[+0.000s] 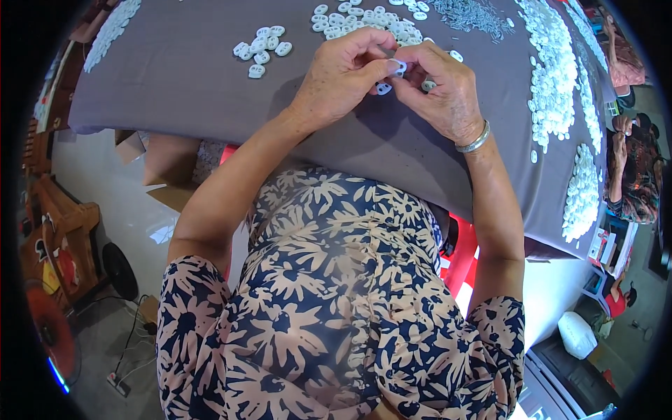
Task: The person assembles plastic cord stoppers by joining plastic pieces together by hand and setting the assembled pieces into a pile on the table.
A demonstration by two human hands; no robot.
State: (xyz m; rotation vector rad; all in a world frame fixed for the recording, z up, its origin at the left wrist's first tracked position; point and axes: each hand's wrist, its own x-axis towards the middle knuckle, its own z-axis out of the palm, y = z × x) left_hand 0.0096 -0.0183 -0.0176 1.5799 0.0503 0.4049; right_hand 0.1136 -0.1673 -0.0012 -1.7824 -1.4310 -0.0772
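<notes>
Both my hands meet over the near part of the cloth-covered table (280,112). Pinched between the fingertips of my left hand (332,80) and my right hand (448,87) is a small white plastic cord lock (400,67). Another white two-hole cord lock (383,89) shows just below the left fingers. By the curled right fingers is a further pale piece (428,85), partly hidden. Left of my hands lies a small cluster of cord locks (262,45). Beyond them spreads a larger pile of the same pieces (364,21).
Small metallic springs (476,17) lie scattered at the far right of the pile. Long heaps of white pieces (553,84) run along the table's right side. Cardboard boxes (168,159) stand under the left edge. Other people (633,161) sit at the right.
</notes>
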